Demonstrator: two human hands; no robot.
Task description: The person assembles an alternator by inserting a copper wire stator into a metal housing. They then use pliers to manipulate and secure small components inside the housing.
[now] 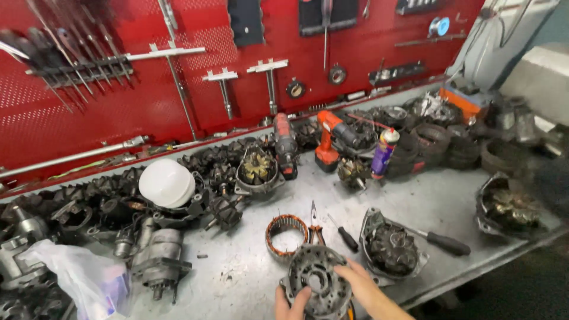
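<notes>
Red pegboard (118, 112) behind the desk (237, 278); I see my left hand (291, 303) and right hand (361, 287) fingers grasping the round alternator housing (317, 278).

Both hands (332, 293) low, fingers (347, 271) curled.

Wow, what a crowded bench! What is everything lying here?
round metal housing: one, grey, front edge of the bench, held in both hands
copper-wound ring: one, copper and grey, just behind the housing
pliers: one, dark handles, right of the ring
screwdrivers: two, black handles, right of the pliers
cordless drills: two, red and orange, by the back wall
spray can: one, purple, right of the drills
white dome: one, left, on dark parts
plastic bag: one, clear, front left
pegboard: red, tools hanging
left hand: under the housing's lower edge
right hand: on its right rim
</notes>
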